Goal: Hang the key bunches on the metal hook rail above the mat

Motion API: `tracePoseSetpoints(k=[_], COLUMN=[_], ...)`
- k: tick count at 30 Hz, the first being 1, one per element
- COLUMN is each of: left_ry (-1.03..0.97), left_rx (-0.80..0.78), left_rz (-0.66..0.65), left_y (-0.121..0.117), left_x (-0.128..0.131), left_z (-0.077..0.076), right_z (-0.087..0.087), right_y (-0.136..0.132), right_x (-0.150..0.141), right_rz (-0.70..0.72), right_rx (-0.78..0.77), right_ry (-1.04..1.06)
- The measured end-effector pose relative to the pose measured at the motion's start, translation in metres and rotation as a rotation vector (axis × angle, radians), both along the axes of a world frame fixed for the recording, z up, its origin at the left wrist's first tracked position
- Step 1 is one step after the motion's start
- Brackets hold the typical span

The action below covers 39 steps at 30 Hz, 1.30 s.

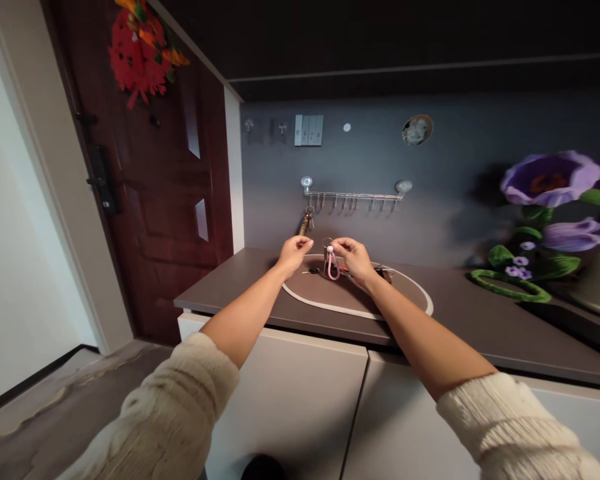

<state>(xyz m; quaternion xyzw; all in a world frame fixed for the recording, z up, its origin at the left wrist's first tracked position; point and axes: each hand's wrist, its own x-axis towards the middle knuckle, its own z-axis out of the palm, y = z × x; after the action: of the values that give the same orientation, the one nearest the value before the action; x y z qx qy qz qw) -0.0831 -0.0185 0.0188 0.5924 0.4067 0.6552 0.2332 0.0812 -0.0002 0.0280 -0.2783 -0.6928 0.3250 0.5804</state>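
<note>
My right hand (354, 259) is closed in a pinch on a key ring (327, 243) with a pink loop strap (333, 265) hanging below it, above the counter. My left hand (294, 256) is to the left of the ring, apart from it. Its thumb and fingertips are drawn together, and whatever they hold, if anything, is too small to make out. Just behind that hand, a bunch of keys with a dark tag (304, 225) hangs from the left end of a clear hook rail (355, 196). A small dark key (314, 271) lies under my hands on an oval white-edged mat (325, 307).
More small items (384, 273) lie on the mat, partly behind my right wrist. Purple plush flowers (553, 177) with a green base stand on the right of the dark counter (460, 320). A brown door (145, 233) is at the left; a dark cabinet (380, 40) overhangs the counter.
</note>
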Motion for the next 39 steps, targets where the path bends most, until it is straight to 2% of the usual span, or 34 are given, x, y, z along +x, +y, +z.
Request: tracePoseSetpoints(k=[3,10,15,21,26,32,39], left_ry=[0.095,0.508,0.689,0.720,0.730,0.722,0.728], left_rx=[-0.001,0.000,-0.060,-0.138,-0.179,-0.185,-0.186], left_rz=[0.094,0.340,0.415,0.543,0.604,0.630,0.631], left_y=[0.004,-0.001,-0.014,-0.014,-0.013,-0.015,-0.012], left_x=[-0.002,-0.003,0.000,0.000,-0.001,0.000,0.000], left_z=[-0.004,-0.007,-0.002,-0.002,-0.003,-0.003,-0.004], right_z=[0.003,0.011,0.029,0.061,0.078,0.086,0.083], right_y=[-0.002,-0.002,0.002,0.011,0.027,0.047,0.078], right_x=[0.001,0.000,-0.004,-0.020,-0.037,-0.058,-0.073], right_rz=[0.006,0.007,-0.010,-0.048,-0.078,-0.082,-0.153], right_rx=[-0.019,-0.082,-0.153,-0.212,-0.271,-0.336,-0.354], right_ry=[0.027,0.117,0.140,0.191,0.232,0.303,0.360])
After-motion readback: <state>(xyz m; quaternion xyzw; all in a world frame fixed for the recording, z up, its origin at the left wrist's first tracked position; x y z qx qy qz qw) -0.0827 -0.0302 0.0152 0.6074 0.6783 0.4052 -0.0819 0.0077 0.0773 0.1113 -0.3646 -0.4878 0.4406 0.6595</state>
